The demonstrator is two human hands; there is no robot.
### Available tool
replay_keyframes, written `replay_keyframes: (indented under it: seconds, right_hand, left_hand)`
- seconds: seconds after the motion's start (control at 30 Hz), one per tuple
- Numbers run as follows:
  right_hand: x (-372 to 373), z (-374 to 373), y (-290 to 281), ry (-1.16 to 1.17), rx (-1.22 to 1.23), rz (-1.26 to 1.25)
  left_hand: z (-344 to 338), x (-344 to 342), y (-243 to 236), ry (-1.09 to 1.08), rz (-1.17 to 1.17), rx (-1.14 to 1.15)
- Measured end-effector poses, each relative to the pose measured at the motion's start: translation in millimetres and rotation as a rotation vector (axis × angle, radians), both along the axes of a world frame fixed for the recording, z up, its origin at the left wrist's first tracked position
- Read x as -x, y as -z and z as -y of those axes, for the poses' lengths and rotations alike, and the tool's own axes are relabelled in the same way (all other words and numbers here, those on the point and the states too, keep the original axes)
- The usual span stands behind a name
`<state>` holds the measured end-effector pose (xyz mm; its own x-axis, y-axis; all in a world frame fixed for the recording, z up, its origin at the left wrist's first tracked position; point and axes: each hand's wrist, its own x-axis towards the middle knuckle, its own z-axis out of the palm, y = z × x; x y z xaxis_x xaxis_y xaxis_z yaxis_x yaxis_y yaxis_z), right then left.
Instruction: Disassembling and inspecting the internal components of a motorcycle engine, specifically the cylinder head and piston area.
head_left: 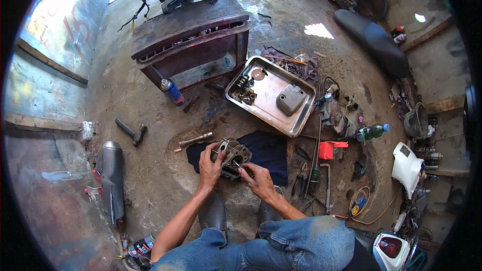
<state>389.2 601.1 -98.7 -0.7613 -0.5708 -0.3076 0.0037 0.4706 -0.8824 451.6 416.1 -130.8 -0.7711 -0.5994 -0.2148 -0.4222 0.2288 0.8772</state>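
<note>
A grey metal engine cylinder head (233,151) is propped up between my feet, over a dark blue cloth (273,153). My left hand (209,168) grips its left side, thumb on the near face and fingers round the edge. From the right, my right hand (260,181) pinches a thin, shiny metal rod (236,163) between thumb and fingertips. The rod's far end meets the opening in the cylinder head; how deep it goes in, I cannot tell. Left of the cloth lies a metal rod-shaped tool (196,139).
A metal tray (266,113) beyond the cloth carries a grey cover (291,99) and small engine parts. Left are a hammer (131,131), a spray can (171,92) and an exhaust muffler (112,180). Right are pliers (300,180), a red box (332,149) and a green bottle (372,132).
</note>
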Motion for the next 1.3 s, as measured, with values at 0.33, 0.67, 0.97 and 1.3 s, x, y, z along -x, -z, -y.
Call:
replay_keyframes:
  seconds: [0.33, 0.67, 0.97, 1.3]
  right_hand:
    - [1.3, -5.2, 2.3, 0.025, 0.021, 0.081]
    - [-0.3, -6.0, -1.5, 0.011, -0.003, 0.102]
    - [2.4, -6.1, 5.1, -0.011, -0.010, 0.134]
    - [5.2, -2.5, 6.1, -0.031, -0.022, -0.054]
  left_hand:
    - [-0.3, -0.3, 1.6, 0.003, -0.031, 0.028]
    - [0.2, -0.4, 1.0, -0.002, -0.030, 0.024]
    - [1.7, -2.9, 9.0, 0.009, -0.037, 0.059]
    - [1.6, -2.4, 10.0, 0.012, -0.051, 0.065]
